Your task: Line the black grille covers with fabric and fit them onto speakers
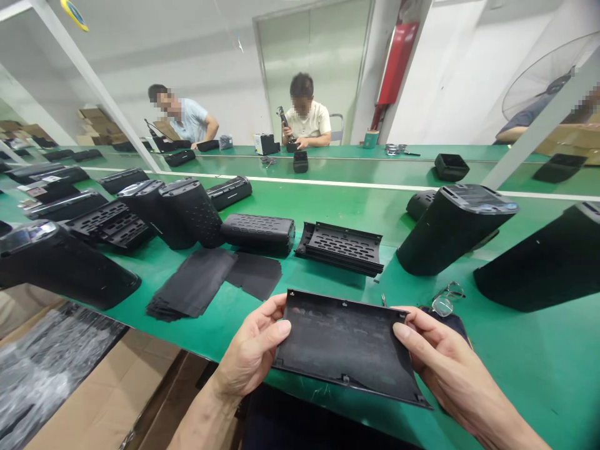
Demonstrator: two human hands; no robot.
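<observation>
1. Left hand (248,350) and right hand (452,359) grip the black panel (344,344) at opposite ends, thumbs over its face; it is held above the near edge of the table (534,369).
2. Holding by the ends probably steadies it while leaving most of its tabbed face in view.
3. Its long axis runs left to right, the right end slanting nearer the person; the tabbed face points up toward the camera.
4. Beyond it, slotted panels (344,245) and dark sheets (190,284) lie piled, perhaps for easy reach; glasses (443,304) rest to the right.
</observation>
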